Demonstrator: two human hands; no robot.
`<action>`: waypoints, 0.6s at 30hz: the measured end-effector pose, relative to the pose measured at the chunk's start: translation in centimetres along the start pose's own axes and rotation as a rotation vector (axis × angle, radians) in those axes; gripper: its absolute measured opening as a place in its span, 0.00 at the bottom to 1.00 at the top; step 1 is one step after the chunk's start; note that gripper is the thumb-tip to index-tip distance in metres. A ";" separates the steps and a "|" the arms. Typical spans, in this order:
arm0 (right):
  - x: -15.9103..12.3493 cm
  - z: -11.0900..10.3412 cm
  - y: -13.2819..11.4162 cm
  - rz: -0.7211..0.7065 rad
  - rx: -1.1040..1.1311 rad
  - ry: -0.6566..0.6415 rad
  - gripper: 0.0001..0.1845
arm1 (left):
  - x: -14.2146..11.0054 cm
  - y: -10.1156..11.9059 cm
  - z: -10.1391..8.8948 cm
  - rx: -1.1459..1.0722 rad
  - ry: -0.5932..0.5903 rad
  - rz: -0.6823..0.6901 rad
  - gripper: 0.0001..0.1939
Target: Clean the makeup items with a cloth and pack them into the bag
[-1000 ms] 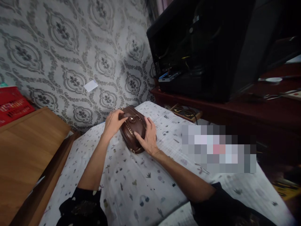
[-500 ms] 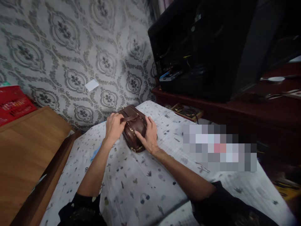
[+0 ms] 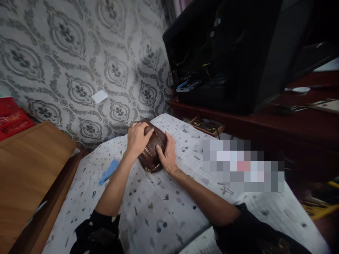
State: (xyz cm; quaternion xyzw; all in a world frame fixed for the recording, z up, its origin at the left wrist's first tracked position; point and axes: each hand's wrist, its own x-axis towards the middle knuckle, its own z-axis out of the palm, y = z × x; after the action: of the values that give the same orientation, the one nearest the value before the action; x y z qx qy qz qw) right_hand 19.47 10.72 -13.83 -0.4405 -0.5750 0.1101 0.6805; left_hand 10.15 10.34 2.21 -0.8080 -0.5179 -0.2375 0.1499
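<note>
A small brown leather bag [image 3: 152, 146] with gold zips lies on a white printed sheet [image 3: 148, 197]. Over its upper left part rests my left hand [image 3: 137, 139], fingers bent and closed against the top; the strap is mostly hidden beneath them. My right hand [image 3: 168, 154] clasps the right side, its thumb on the front face and the fingers along the far edge. Left of the bag, beside my left forearm, is a crumpled light blue cloth [image 3: 109, 171].
On the left stands a wooden cabinet [image 3: 34, 155] with a red package [image 3: 13, 118] on top. A big black television [image 3: 217, 67] occupies a dark red stand [image 3: 293, 130] at right. A small wooden tray [image 3: 209, 126] sits below it. One area on the sheet is pixelated.
My left hand has moved from pulling up the strap to lying over the bag's top, a little to the right. More of the blue cloth shows. The right hand keeps its place.
</note>
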 end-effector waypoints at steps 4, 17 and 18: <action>-0.1 0.2 -0.1 0.017 -0.010 0.001 0.37 | 0.0 0.5 0.5 0.024 0.032 0.028 0.09; 0.0 0.5 0.1 0.022 -0.001 0.024 0.37 | -4.2 0.4 1.1 0.043 0.161 0.263 0.05; 0.0 0.4 0.1 0.018 0.002 0.023 0.37 | -4.4 0.2 0.8 0.065 0.172 0.251 0.06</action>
State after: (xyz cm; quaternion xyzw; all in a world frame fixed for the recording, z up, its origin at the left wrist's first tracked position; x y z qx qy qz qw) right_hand 19.13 10.96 -13.95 -0.4462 -0.5632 0.1115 0.6865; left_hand 8.95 7.28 -0.87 -0.8378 -0.4056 -0.2682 0.2484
